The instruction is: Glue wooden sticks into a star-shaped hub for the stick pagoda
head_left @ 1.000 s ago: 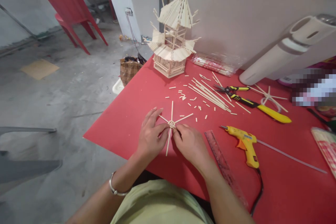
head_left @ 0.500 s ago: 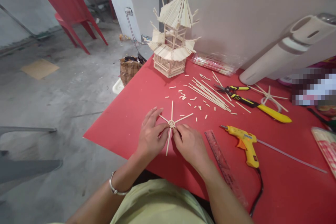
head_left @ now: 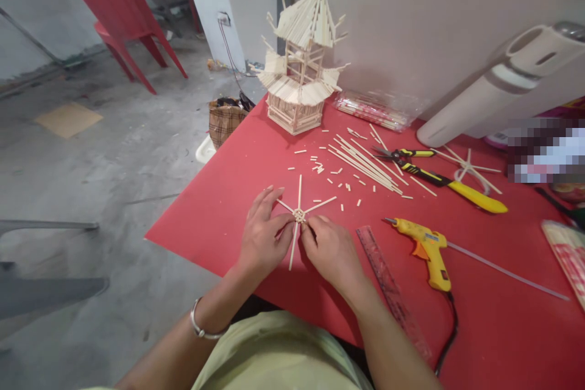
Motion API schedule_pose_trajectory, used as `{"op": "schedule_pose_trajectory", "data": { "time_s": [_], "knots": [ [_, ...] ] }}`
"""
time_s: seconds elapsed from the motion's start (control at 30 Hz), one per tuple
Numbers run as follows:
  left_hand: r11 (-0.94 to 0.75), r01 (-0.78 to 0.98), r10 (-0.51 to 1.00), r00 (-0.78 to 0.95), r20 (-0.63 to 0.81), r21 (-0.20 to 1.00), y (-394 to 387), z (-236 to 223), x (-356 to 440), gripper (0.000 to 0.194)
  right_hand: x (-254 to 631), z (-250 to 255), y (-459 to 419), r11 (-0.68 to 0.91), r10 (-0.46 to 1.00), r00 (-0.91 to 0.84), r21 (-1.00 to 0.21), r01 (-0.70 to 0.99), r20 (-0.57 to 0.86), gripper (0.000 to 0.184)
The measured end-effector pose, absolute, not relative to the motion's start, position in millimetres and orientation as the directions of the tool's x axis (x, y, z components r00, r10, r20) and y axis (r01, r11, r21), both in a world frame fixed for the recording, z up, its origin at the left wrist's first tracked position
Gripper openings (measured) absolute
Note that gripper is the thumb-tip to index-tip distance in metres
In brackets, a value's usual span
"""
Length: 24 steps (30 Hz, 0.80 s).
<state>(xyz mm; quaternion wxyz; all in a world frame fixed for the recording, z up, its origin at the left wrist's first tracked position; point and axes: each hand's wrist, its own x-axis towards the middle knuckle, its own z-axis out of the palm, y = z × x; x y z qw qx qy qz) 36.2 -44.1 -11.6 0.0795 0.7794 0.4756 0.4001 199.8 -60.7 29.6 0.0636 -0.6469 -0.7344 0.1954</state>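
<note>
A star-shaped stick frame (head_left: 299,194) lies on the red tabletop, its thin wooden arms spreading from a small ring of short pieces at the hub. My left hand (head_left: 266,231) grips it from the left, thumb and index finger pinched at the hub, the other fingers raised. From the right, my right hand (head_left: 329,248) pinches the frame close to the hub with curled fingers. My fingertips cover some of the lower arms. Short cut stick pieces (head_left: 320,168) and a bundle of long sticks (head_left: 363,164) lie just beyond.
A stick-built pagoda (head_left: 297,88) stands at the back. To the right are yellow-handled cutters (head_left: 439,180), a yellow glue gun (head_left: 427,250) with its cord, a clear ruler (head_left: 388,280), another stick star (head_left: 467,166) and a white flask (head_left: 484,94). The table edge (head_left: 183,254) runs along my left.
</note>
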Motion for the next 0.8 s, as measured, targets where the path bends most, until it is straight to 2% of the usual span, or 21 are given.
{"op": "schedule_pose_trajectory", "data": {
  "time_s": [0.8],
  "knots": [
    [-0.52, 0.69, 0.812, 0.217, 0.542, 0.503, -44.1, -11.9, 37.6, 0.01, 199.4, 30.6, -59.1, 0.063, 0.975, -0.136, -0.367, 0.928, -0.176, 0.024]
  ]
}}
